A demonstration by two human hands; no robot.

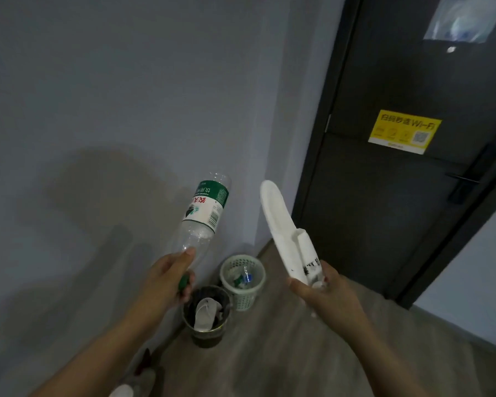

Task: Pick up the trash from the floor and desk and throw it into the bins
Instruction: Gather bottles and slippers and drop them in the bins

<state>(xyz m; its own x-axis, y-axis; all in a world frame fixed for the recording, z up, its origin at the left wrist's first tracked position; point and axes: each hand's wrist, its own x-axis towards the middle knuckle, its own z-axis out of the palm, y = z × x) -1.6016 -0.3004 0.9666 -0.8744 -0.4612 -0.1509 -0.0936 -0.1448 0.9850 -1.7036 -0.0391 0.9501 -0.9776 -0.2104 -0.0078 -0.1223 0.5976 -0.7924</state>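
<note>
My left hand (169,277) grips an empty clear plastic bottle (204,213) by its green-capped neck, base pointing up and away. My right hand (321,293) holds a white disposable slipper (281,227) by one end, the rest sticking upward. Below and between my hands stand two bins against the wall: a dark round bin (195,333) with a white slipper inside, and behind it a white lattice basket (255,290) holding bottles and wrappers.
A grey wall fills the left. A dark door (398,181) with a yellow Wi-Fi sticker (404,131) and a handle is at the right. The floor (284,353) is wood-look. Blurred items (143,371) lie at the wall's foot, bottom left.
</note>
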